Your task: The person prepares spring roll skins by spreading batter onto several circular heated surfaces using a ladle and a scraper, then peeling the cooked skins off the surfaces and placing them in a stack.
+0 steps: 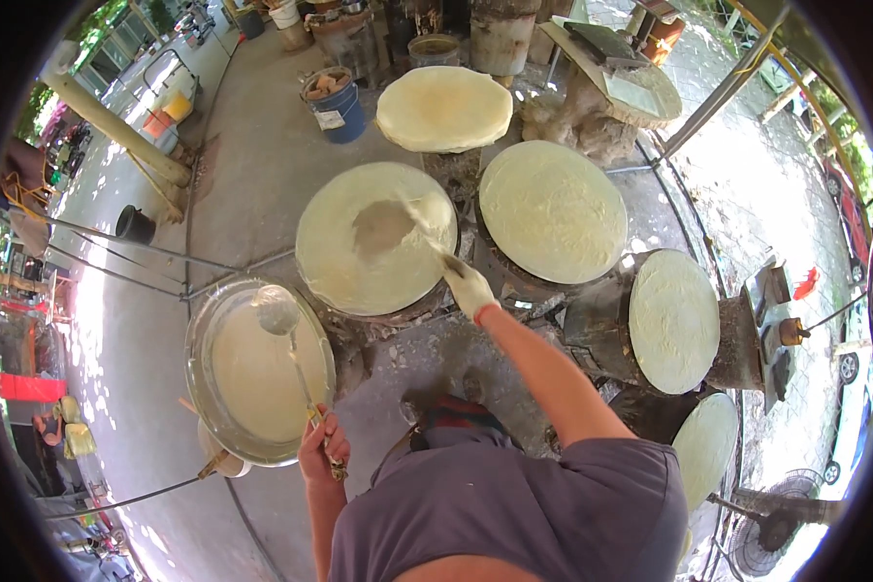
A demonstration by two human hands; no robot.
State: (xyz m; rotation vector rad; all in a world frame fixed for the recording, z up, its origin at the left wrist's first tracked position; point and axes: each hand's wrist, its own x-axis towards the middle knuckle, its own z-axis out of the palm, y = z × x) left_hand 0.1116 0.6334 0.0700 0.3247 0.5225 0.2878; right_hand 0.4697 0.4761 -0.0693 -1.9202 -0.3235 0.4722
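Note:
My left hand [324, 445] grips the handle of a long metal ladle [278, 314], whose bowl hangs over the left part of a wide metal basin [196, 364] of pale batter [262, 371]. My right hand [469, 286], in a whitish glove with a red cuff, is closed on a batter-coated spreader [425, 222], blurred at its far end. The spreader lies over a round griddle covered with a ring of pale batter [349, 280]; a brownish patch [383, 229] shows at its middle. Right of it, another griddle bears a full pale round sheet [553, 211].
Further batter-covered griddles [674, 320] curve down the right side, one at the lower right [706, 447]. Beyond them turns a caged fan [775, 527]. A stack of pale round sheets [444, 109] stands ahead, beside a blue bucket [343, 113] of brownish chunks. Metal rods [138, 251] cross at left.

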